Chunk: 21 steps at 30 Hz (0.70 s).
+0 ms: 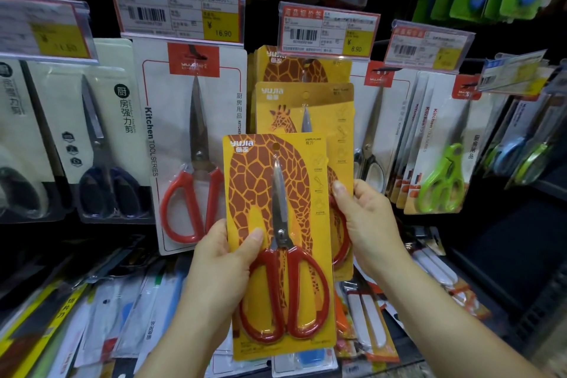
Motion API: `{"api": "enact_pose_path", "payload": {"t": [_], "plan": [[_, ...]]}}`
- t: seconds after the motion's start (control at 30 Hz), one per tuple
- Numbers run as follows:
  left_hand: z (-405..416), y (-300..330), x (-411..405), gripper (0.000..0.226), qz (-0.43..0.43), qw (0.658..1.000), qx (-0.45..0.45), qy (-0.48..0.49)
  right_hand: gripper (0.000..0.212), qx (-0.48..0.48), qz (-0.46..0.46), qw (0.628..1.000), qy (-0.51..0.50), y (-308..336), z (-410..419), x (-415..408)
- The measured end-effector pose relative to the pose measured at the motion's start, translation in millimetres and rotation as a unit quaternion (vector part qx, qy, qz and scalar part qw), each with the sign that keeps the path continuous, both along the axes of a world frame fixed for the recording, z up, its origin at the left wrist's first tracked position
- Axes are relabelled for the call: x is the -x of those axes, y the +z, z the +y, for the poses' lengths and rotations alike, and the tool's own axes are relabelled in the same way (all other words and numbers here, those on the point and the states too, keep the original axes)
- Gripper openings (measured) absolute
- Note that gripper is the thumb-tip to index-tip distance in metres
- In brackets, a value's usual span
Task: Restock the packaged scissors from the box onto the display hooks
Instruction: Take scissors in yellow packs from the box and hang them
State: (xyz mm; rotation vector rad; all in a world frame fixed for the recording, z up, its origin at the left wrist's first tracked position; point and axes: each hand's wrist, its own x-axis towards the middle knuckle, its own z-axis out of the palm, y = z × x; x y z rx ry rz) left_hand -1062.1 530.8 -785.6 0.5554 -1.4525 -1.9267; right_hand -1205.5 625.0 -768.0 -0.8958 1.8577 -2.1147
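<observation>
Nearest us, our left hand (222,258) grips a yellow giraffe-print carded pack of red-handled scissors (277,242), not yet hung; our right hand (365,218) pinches a matching pack behind (306,113); beyond, more hang beneath the 8.90 price tag (326,29); the box stays unseen.

Dark shop display wall (506,255) — price tags (179,8) overhead, dim light

held pack (270,193) before hung pack (310,107), kitchen scissors (193,144) left
</observation>
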Motion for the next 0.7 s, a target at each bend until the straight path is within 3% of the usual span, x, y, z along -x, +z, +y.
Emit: {"api": "enact_pose_path", "payload": {"t": [0.7], "plan": [[0.5, -0.1, 5.1, 0.012, -0.003, 0.999, 0.028, 0.042, 0.018, 0.051, 0.015, 0.997, -0.055, 39.6, -19.8, 7.7]]}}
